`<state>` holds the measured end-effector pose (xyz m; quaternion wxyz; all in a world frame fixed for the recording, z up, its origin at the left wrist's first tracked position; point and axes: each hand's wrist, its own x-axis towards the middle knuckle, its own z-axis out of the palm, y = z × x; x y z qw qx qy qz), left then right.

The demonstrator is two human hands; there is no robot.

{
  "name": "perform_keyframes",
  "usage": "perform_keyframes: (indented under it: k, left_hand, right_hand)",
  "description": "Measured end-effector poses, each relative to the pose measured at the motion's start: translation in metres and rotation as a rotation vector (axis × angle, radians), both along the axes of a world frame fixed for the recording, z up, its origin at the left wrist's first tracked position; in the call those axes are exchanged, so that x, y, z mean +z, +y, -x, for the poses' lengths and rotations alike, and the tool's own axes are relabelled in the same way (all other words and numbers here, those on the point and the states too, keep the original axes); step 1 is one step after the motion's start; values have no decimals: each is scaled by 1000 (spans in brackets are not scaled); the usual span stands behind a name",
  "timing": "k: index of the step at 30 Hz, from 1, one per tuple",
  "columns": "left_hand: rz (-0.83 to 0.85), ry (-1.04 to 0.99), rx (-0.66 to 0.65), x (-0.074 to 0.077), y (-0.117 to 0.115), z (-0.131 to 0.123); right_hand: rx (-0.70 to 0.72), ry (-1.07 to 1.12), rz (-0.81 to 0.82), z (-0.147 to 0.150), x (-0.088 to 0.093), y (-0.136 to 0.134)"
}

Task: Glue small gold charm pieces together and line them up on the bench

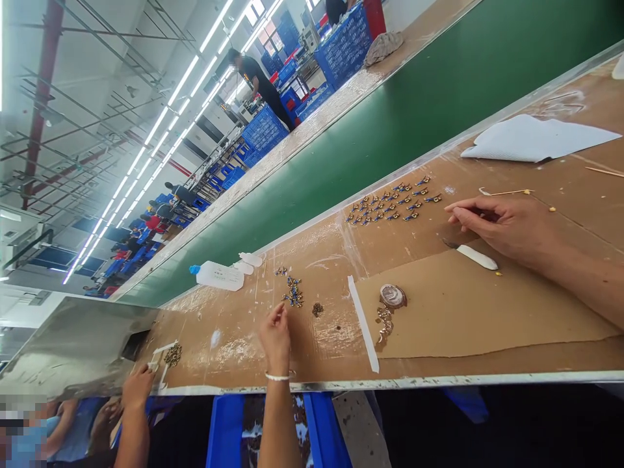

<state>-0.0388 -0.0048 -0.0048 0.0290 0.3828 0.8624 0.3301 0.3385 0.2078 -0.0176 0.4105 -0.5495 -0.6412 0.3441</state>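
My left hand (275, 335) reaches in from the bottom, its fingers curled together at the lower edge of a small heap of blue-and-gold metal pieces (292, 292). Anything between its fingertips is too small to make out. My right hand (507, 224) is closed in a pinch at the right, just beside rows of similar blue-and-gold pieces (390, 203); what it holds, if anything, is hidden. Under its fingers lies a white-handled tool with a thin dark tip (475, 255). Behind the knuckles rests a thin wooden stick (507, 192). A small brown cluster (317, 309) sits right of my left hand.
A round lump with glossy liquid (392, 296) lies on a cardboard sheet (468, 305). White bottles (221, 275) stand near the green belt (390, 123). White paper (541, 138) lies far right. A co-worker's hand (137, 385) is beside another heap (173, 354).
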Motion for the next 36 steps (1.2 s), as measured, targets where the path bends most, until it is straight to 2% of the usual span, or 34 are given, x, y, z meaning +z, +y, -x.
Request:
perform_keyframes:
  k: [3,7,15,20,27,30,33,36]
  left_hand:
    - [-7,27,-48,-1,19,23]
    - [-5,76,-141,-6,33,30]
    - [59,133,-205,-2,28,26]
    - [75,94,-189,2,24,26]
    - [13,-35,-89,12,16,23]
    - [-70,-135,-22,17,8,17]
    - [-180,-284,33,19,-2,4]
    - [-249,-454,32,22,-10,-17]
  right_hand:
    - [-40,-16,7,1,-1,1]
    - [-39,-38,3,1,2,1]
    - [-30,-54,5,1,3,2]
    - [-5,-44,24,0,2,3]
    - [2,-8,43,3,2,3]
    - [-9,-12,51,3,5,3]
    - [-9,1,65,3,8,2]
    - [5,27,63,3,7,2]
